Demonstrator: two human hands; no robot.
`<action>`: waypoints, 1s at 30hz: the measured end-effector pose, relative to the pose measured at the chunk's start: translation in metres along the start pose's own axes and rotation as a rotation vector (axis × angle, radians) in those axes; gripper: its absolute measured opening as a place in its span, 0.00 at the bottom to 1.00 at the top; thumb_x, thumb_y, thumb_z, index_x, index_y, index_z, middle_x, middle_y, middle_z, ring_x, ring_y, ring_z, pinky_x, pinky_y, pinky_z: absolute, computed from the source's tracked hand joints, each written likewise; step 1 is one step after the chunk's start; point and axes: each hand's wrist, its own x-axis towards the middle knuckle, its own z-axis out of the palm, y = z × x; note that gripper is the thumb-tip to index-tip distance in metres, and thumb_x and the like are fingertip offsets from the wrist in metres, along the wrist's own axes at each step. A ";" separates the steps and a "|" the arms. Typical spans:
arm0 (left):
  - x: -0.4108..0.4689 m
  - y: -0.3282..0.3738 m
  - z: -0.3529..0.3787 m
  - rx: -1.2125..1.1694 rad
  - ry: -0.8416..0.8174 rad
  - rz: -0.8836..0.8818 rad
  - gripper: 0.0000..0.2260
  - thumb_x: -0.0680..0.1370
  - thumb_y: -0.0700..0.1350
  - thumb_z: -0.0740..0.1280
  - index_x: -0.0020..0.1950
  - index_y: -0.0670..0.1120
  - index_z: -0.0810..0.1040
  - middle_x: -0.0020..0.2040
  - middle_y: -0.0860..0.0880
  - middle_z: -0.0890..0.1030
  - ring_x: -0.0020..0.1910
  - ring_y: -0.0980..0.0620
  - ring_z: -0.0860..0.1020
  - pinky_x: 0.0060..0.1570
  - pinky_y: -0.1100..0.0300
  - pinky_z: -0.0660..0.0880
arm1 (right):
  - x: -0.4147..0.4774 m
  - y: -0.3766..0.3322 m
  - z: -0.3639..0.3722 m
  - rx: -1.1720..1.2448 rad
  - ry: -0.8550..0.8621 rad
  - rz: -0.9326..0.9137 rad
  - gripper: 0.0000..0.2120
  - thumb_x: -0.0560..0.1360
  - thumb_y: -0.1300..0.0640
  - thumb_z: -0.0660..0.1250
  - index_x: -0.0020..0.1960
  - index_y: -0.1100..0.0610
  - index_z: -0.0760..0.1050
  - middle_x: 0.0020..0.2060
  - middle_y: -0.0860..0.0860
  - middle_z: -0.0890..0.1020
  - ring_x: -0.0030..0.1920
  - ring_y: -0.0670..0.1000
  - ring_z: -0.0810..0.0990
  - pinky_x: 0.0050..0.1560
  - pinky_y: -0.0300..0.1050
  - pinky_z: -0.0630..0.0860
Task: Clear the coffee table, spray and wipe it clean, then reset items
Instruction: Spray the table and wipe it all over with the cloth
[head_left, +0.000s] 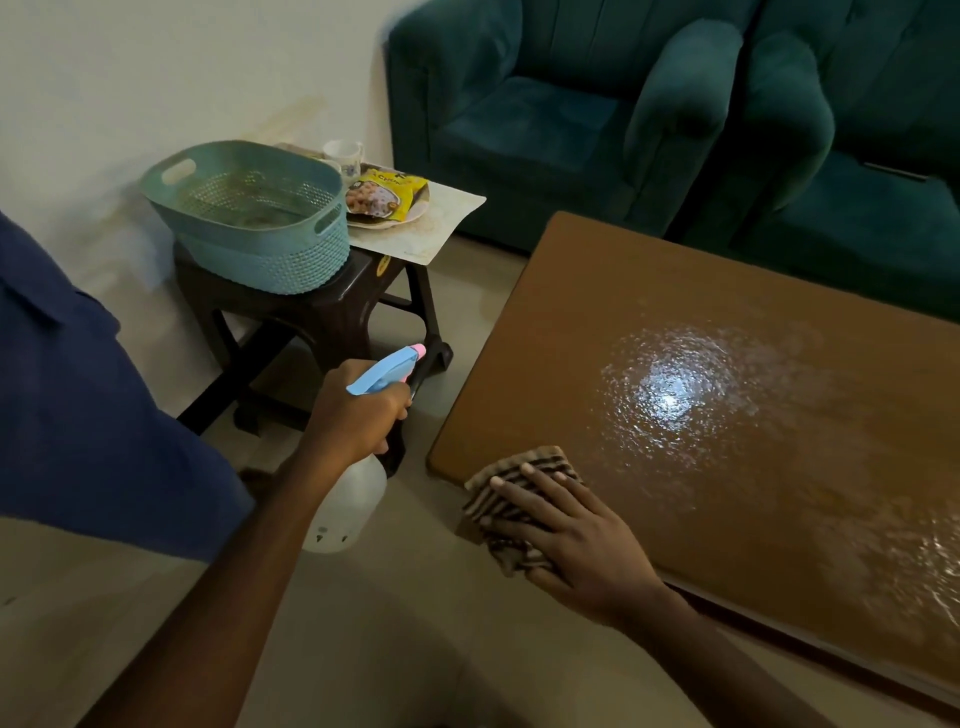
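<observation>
On the near-left corner of the brown wooden counter (597, 291), the right grip (576, 535) lies flat, fingers straight, pressing a striped brown cloth (530, 460). The left grip (358, 410) is curled round a white spray bottle with blue trigger (348, 499), just off the left edge. Looks like wiping's underway; next, I'd sweep across the wet patch (670, 395).

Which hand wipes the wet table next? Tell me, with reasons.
Right. The right hand presses the cloth on the table corner, near the wet patch; the left hand grips the spray bottle beside the table.
</observation>
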 end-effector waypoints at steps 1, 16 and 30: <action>0.000 0.002 0.002 0.001 -0.008 0.005 0.05 0.79 0.41 0.65 0.46 0.41 0.79 0.40 0.40 0.80 0.28 0.51 0.75 0.26 0.62 0.74 | -0.014 0.005 0.000 0.003 0.010 0.048 0.29 0.76 0.41 0.57 0.76 0.36 0.56 0.80 0.42 0.51 0.80 0.51 0.48 0.77 0.54 0.53; -0.012 0.045 0.022 -0.037 -0.064 0.101 0.04 0.79 0.41 0.65 0.48 0.41 0.77 0.41 0.40 0.80 0.25 0.52 0.73 0.25 0.63 0.71 | 0.029 0.076 -0.018 0.235 0.108 0.898 0.27 0.80 0.40 0.46 0.79 0.37 0.46 0.80 0.46 0.44 0.79 0.52 0.39 0.77 0.56 0.41; -0.014 0.097 0.067 -0.041 -0.138 0.198 0.04 0.79 0.43 0.65 0.49 0.44 0.78 0.40 0.44 0.81 0.27 0.53 0.75 0.24 0.66 0.72 | -0.093 0.109 -0.018 0.233 0.095 0.736 0.30 0.74 0.36 0.41 0.76 0.34 0.49 0.78 0.37 0.46 0.77 0.42 0.38 0.75 0.44 0.39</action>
